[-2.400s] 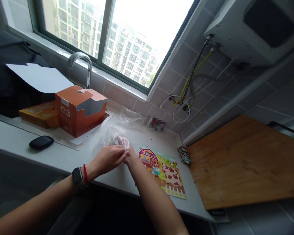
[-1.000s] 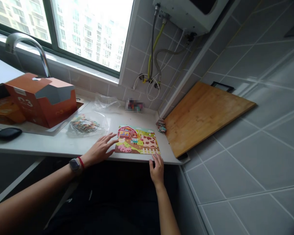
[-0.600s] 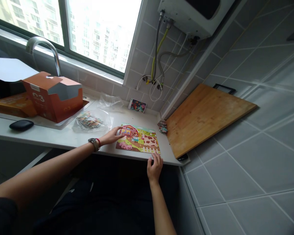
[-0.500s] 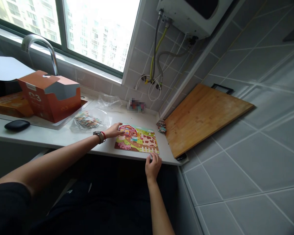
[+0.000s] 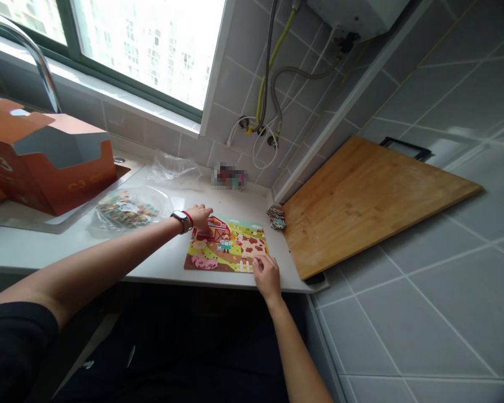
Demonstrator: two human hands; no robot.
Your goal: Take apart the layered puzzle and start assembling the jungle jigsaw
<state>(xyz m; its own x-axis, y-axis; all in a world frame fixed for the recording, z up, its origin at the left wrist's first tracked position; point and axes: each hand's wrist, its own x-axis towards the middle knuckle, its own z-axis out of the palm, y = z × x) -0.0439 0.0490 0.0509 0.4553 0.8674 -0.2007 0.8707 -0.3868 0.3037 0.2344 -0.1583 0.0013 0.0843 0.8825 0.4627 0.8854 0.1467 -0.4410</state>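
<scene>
A colourful farm jigsaw puzzle (image 5: 231, 249) lies flat near the front edge of the white counter (image 5: 159, 263). My left hand (image 5: 198, 215), with a watch and a red band on the wrist, rests its fingers on the puzzle's far left corner. My right hand (image 5: 266, 275) presses its fingers on the puzzle's near right corner at the counter's edge. Neither hand holds anything. A clear plastic bag of loose puzzle pieces (image 5: 124, 208) lies to the left of the puzzle.
An open orange carton (image 5: 54, 162) stands on the left by a tap (image 5: 23, 45). A wooden board (image 5: 369, 196) lies on the right, with a small stack of pieces (image 5: 276, 217) at its edge. An empty plastic bag (image 5: 172, 168) lies by the tiled wall.
My hands let go of the bag of pieces and moved onto the puzzle. Since half a second ago both hands have slid further onto it, and my view has shifted right and closer.
</scene>
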